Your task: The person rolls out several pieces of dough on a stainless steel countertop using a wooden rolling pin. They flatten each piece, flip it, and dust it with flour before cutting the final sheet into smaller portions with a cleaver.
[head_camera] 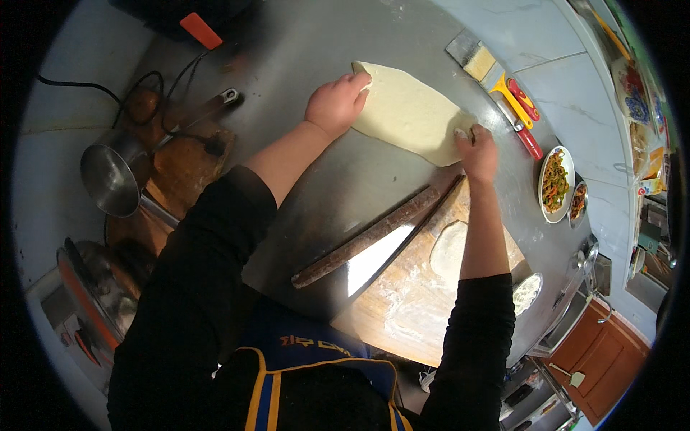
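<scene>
A wide, flat sheet of pale dough [409, 110] stretches between my two hands over the steel counter. My left hand [337, 102] pinches its left end, thumb and fingers closed on the edge. At the opposite end my right hand [478, 151] grips the right edge. Whether the sheet's middle touches the metal, I cannot tell. Nearer to me lies a floury wooden rolling pin [366, 237], slanting beside a wooden board [399, 323]. On that board a smaller round of dough [448, 249] is partly covered by my right forearm.
Near the wall lie a yellow-handled brush [496, 81] and a red-handled knife [523, 134]. A white dish of sliced vegetables [555, 183] and a bowl of white flour [527, 293] stand at right. Leftward are a steel saucepan [110, 178] and a black cord [81, 82].
</scene>
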`<state>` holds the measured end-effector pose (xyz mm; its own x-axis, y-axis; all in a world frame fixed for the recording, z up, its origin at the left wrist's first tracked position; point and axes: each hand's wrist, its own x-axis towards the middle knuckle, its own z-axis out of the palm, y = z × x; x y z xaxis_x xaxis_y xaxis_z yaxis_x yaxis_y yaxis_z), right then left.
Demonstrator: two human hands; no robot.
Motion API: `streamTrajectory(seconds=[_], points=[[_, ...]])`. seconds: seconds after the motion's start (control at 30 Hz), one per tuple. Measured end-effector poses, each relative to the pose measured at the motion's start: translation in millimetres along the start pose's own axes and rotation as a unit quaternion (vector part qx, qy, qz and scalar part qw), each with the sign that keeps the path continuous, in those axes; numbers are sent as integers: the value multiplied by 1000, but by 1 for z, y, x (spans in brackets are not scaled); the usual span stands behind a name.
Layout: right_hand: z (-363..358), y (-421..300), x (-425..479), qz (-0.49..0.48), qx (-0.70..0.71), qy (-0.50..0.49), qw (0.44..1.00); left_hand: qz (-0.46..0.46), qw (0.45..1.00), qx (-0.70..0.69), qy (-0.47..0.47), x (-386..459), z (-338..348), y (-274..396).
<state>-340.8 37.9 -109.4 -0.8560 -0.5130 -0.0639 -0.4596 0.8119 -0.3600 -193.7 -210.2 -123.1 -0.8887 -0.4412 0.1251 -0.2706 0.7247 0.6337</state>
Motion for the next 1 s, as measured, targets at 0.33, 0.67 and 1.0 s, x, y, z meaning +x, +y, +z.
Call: streamTrajectory(seconds=[0.33, 0.67, 1.0], points=[[7, -22, -4, 110, 30, 64, 991, -166, 986, 26, 13, 11, 5, 15], [18, -121, 0, -93, 124, 113, 981, -118, 992, 15, 38, 13, 8, -4], [-79, -183, -40, -155, 344, 256, 890, -5, 934, -282, 221, -6, -39, 64]])
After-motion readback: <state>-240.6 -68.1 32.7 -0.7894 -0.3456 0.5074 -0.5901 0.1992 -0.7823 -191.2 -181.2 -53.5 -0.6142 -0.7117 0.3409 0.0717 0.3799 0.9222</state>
